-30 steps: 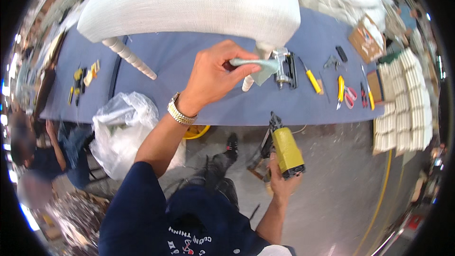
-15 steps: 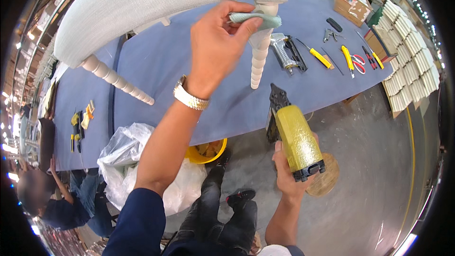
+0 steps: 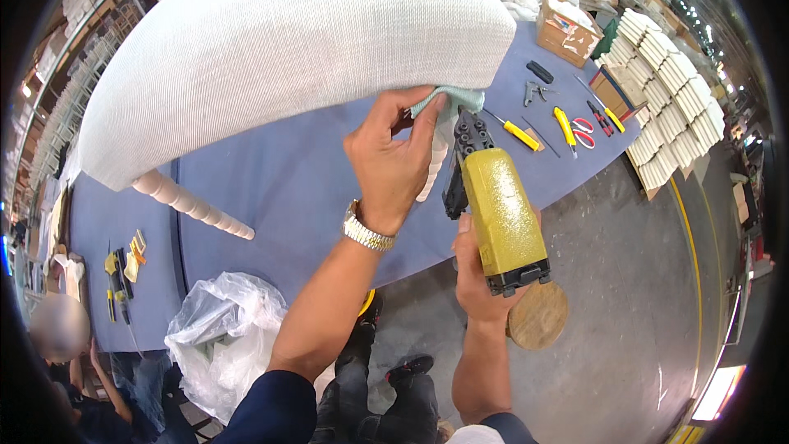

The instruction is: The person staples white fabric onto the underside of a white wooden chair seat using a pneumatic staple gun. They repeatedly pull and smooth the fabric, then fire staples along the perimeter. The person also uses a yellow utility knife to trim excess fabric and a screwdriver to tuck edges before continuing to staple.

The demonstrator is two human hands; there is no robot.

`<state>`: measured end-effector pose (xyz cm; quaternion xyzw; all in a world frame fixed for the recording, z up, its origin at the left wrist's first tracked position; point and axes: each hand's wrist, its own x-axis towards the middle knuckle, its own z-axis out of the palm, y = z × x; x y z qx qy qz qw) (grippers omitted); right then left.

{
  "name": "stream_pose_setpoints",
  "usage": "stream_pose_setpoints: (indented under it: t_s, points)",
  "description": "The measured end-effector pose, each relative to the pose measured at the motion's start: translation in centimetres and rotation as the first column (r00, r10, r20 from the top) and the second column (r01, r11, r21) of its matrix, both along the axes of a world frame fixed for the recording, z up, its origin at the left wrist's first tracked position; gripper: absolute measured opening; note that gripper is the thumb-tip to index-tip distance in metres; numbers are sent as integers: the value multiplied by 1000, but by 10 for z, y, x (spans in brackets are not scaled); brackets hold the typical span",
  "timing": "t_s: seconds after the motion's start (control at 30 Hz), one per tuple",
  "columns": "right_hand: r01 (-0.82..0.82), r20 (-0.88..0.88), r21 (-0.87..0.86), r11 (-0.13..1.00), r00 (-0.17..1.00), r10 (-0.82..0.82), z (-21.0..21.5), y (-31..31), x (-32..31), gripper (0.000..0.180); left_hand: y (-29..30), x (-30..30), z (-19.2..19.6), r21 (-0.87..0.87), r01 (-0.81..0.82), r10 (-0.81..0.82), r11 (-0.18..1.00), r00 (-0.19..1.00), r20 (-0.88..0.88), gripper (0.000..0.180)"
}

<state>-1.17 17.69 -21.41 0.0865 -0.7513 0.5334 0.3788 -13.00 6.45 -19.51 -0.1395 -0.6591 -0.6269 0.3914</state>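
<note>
A seat covered in pale woven fabric (image 3: 304,41) lies across the far side of the table, with turned pale legs (image 3: 193,204) pointing toward me. At its right end my left hand (image 3: 390,164) pinches a folded light green fabric flap (image 3: 462,99) between thumb and fingers. My right hand (image 3: 485,284) is wrapped round the handle of a yellow and black staple gun (image 3: 503,210). The gun's black nose is up close to the flap, beside my left fingertips; whether it touches cannot be made out. The nearby leg is partly hidden behind my hand and the gun.
On the blue-grey table (image 3: 279,156) lie yellow-handled tools (image 3: 522,136), red-handled scissors (image 3: 583,133) and a small grey tool (image 3: 534,93). A cardboard box (image 3: 569,29) stands behind. Clear plastic bagging (image 3: 226,321) and a round wooden stool (image 3: 538,316) are nearer. A person sits at lower left.
The staple gun has moved up and left, its nose now by the green flap. The seat appears lower in view, and my left hand still pinches the flap.
</note>
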Motion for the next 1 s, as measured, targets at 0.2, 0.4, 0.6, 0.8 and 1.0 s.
stream_pose_setpoints:
  t_s: [0.2, 0.4, 0.6, 0.8, 1.0]
  points:
    - [28, -89, 20, 999, 996, -26, 3, -9, -17, 37, 2, -1, 1, 6, 6, -6, 1000, 1000, -9, 13]
    - [68, -117, 73, 995, 991, -60, 5, -12, -23, 36, 3, -2, -3, -11, -49, 49, 999, 999, -23, 14]
    - [100, -138, 144, 984, 987, -80, 8, -13, -24, 35, 2, -2, -1, -9, -66, 66, 998, 998, 6, 14]
    - [83, -137, 115, 990, 988, -67, 5, -11, -26, 38, 4, 1, 3, 18, -27, 27, 999, 1000, -4, 14]
    - [71, -128, 89, 993, 990, -59, 6, -9, -30, 42, 2, 2, 4, 9, -76, 76, 997, 997, 22, 15]
